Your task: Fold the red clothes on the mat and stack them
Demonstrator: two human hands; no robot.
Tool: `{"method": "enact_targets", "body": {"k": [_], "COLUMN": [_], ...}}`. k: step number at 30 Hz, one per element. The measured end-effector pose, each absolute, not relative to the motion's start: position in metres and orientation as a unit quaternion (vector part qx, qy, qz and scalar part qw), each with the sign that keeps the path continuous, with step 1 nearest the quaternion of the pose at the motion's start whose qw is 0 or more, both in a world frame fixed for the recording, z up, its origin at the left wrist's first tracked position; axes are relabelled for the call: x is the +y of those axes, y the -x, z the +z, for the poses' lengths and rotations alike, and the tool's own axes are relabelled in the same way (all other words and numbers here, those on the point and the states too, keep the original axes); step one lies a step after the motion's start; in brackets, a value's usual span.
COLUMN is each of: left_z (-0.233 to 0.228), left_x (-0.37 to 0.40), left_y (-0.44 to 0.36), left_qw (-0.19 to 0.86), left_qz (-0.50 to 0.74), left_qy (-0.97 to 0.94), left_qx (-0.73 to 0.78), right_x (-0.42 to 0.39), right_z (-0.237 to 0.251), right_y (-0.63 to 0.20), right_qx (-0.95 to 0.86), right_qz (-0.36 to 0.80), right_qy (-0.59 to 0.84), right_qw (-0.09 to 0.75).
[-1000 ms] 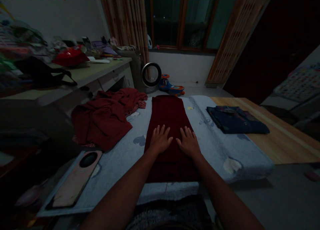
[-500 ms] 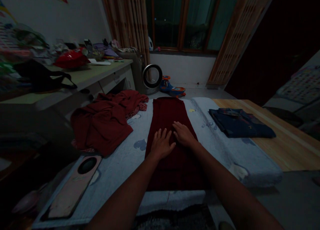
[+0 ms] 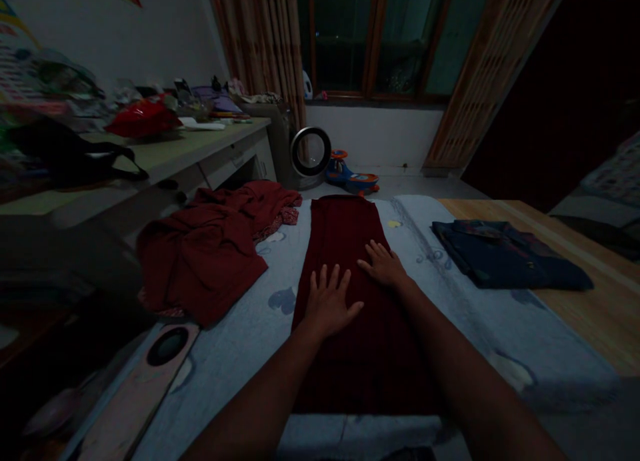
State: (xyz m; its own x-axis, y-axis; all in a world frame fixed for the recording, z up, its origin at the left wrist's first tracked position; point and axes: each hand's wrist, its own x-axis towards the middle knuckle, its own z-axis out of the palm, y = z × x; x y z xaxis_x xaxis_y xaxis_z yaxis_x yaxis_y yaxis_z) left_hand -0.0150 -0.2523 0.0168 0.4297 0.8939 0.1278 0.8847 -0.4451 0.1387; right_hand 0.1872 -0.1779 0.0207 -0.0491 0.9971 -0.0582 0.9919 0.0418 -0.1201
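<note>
A dark red garment [image 3: 345, 241], folded into a long strip, lies flat on a pale blue patterned blanket [image 3: 270, 387]. My left hand [image 3: 330, 304] rests flat on its middle with the fingers spread. Slightly farther up, my right hand [image 3: 384, 264] lies on the garment's right part, its fingers also apart. Neither hand grips anything. To the left is a crumpled rust-red garment [image 3: 200, 247] with a patterned trim. A folded dark blue garment [image 3: 510, 254] lies to the right, partly on the blanket and partly on the wooden board.
A pink phone-shaped object [image 3: 130, 394] with a round dark disc lies at the near left. The wooden board [image 3: 500, 211] extends on the right. A cluttered desk [image 3: 200, 154] stands at the left. Beyond the blanket are a ring-shaped appliance [image 3: 311, 155] and a blue-orange ride-on toy [image 3: 350, 177].
Both hands stay flat on the dark red garment; the right has shifted a little toward its right edge, and the fingers are spread wider. The view has moved slightly closer.
</note>
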Motion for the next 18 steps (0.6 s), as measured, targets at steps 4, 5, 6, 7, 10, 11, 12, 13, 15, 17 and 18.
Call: {"method": "enact_targets", "body": {"k": [4,5,6,7,10,11,12,13,15,17,18], "left_z": [0.015,0.015,0.015,0.015,0.015,0.016,0.016,0.016,0.018,0.021,0.025], "left_x": [-0.252,-0.252,-0.252,-0.252,-0.252,-0.252,-0.252,-0.253,-0.254,-0.252,-0.25], "left_y": [0.015,0.015,0.015,0.015,0.015,0.015,0.015,0.015,0.016,0.017,0.016], "left_qw": [0.016,0.014,0.012,0.011,0.017,0.021,0.025,0.029,0.037,0.055,0.069], "left_qz": [0.089,0.09,0.091,0.092,0.094,0.094,0.094,0.094,0.093,0.084,0.075], "left_qy": [-0.846,-0.846,-0.846,-0.846,-0.847,-0.847,-0.846,-0.846,-0.845,-0.845,-0.843], "left_qx": [0.525,0.525,0.525,0.524,0.522,0.523,0.523,0.524,0.525,0.526,0.528], "right_x": [-0.17,-0.169,-0.167,-0.166,-0.164,-0.165,-0.165,-0.166,-0.167,-0.167,-0.167], "right_z": [0.028,0.032,0.036,0.039,0.039,0.037,0.033,0.028,0.021,0.016,0.015], "right_y": [-0.189,-0.186,-0.183,-0.178,-0.164,-0.16,-0.158,-0.156,-0.155,-0.157,-0.158], "right_qx": [-0.688,-0.687,-0.69,-0.699,-0.751,-0.768,-0.779,-0.784,-0.785,-0.787,-0.788], "right_qz": [0.071,0.06,0.042,0.02,-0.012,-0.004,0.009,0.022,0.037,0.037,0.035], "right_qy": [0.722,0.725,0.723,0.714,0.654,0.634,0.621,0.615,0.613,0.61,0.61], "right_qw": [0.007,0.011,0.021,0.039,0.087,0.091,0.088,0.084,0.08,0.081,0.081]}}
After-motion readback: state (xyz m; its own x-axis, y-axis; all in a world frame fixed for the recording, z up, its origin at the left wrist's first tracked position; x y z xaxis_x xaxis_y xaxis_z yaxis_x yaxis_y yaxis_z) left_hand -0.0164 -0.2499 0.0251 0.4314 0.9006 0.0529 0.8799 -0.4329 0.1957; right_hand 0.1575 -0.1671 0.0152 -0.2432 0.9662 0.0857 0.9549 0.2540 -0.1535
